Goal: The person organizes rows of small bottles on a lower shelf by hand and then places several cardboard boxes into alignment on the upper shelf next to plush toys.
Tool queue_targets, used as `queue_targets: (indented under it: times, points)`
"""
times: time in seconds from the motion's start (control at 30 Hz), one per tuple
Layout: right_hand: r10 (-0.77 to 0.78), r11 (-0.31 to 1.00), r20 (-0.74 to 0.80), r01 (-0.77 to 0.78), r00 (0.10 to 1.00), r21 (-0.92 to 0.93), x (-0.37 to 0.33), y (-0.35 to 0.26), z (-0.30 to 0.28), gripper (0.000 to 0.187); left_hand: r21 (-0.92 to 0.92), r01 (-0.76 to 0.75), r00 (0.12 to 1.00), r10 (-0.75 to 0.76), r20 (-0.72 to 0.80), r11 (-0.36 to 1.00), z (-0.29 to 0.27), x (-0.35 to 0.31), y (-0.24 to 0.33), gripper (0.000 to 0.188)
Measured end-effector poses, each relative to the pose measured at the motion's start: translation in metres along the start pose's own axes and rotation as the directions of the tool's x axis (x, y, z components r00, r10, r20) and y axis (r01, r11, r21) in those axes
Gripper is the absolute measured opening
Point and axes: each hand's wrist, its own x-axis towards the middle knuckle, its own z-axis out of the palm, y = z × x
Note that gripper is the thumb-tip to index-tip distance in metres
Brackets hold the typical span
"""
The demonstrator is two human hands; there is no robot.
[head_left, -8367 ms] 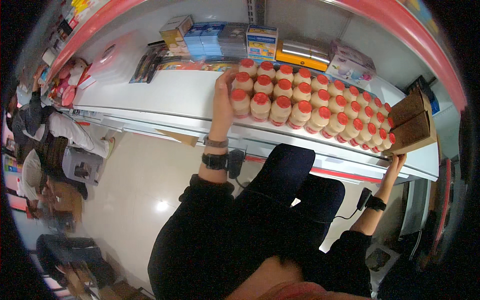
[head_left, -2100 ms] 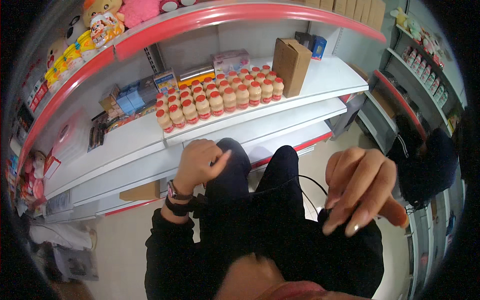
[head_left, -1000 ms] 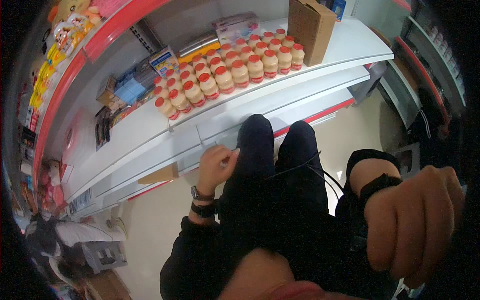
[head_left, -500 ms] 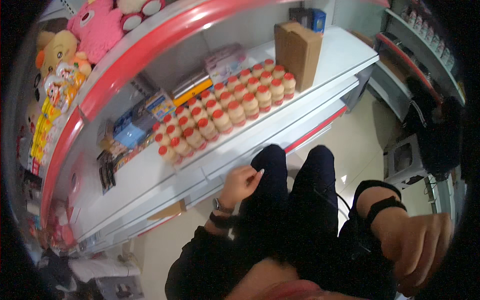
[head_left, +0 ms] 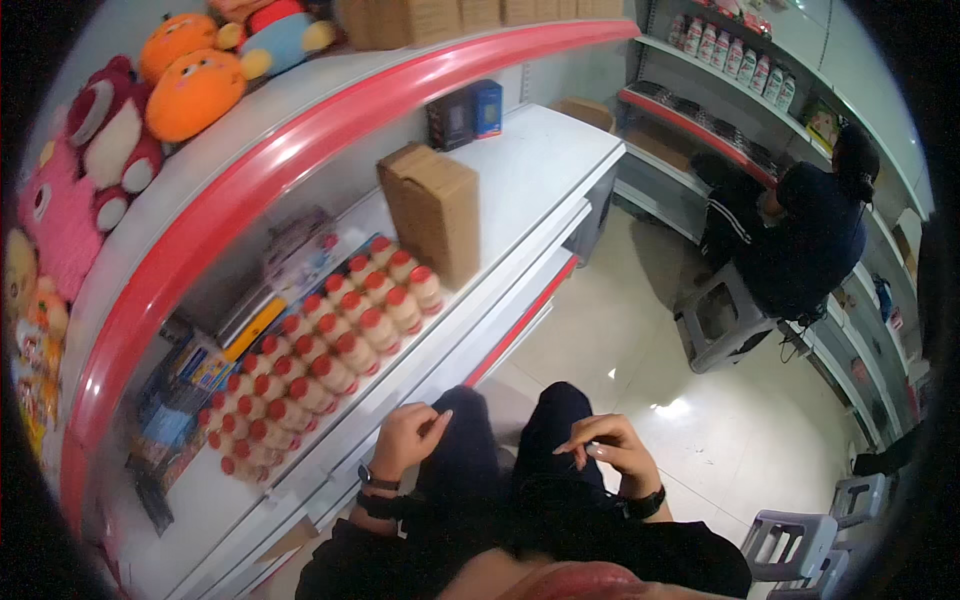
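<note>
On the white shelf (head_left: 550,150), a close block of red-capped bottles (head_left: 337,378), three rows deep, all upright, tan contents. Brown cardboard carton (head_left: 435,220) stands at the block's right end, just beside the last bottles; cannot tell if touching. Yellow-fronted box (head_left: 255,328) lies behind them.

Both hands are away from the bottles, over the dark-trousered thighs (head_left: 560,410). Left hand (head_left: 400,440): fingers loosely curled, thumb lifted apart, nothing seen in it. Right hand (head_left: 620,452): fingers half bent, index and thumb near one another; too dark between the tips to tell if anything is pinched.

Handling, my estimate: bottles look filled, so modest weight singly, considerable as a block. Walls probably thin smooth plastic, stiff enough when full, giving a little under a hard squeeze; slippery if damp. Narrow bases, so a knock could tip one and send its neighbours over.

Best hold: one bottle round the body below the cap (head_left: 421,274), thumb on the near face. Front row and ends give finger room; middle ones are crowded, better lifted by the cap and neck. For nudging rows, flat palm low against the bodies.
</note>
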Motion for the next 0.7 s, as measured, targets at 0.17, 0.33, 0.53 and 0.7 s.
queue_targets:
  times: [0.17, 0.33, 0.53, 0.7]
  points:
    - [0.022, 0.994, -0.085, -0.012, 0.996, 0.108, 0.049, 0.025, -0.07, 0.032, -0.089, -0.033, 0.993, 0.043, 0.106, 0.995, 0.039, 0.06, 0.011, 0.021]
    - [-0.119, 0.984, 0.28, 0.15, 0.953, -0.092, 0.156, -0.054, -0.111, 0.027, -0.188, -0.072, 0.946, 0.127, 0.299, 0.979, 0.056, 0.109, 0.029, 0.023]
    - [-0.1, 0.983, 0.368, 0.149, 0.924, -0.106, 0.177, -0.133, -0.154, 0.026, -0.218, -0.105, 0.859, 0.199, 0.472, 0.97, 0.047, 0.168, 0.09, 0.031]
    - [0.042, 0.999, 0.129, -0.044, 0.991, 0.014, 0.139, -0.203, -0.176, 0.019, -0.13, -0.079, 0.923, 0.121, 0.364, 0.988, -0.003, 0.207, 0.164, 0.025]
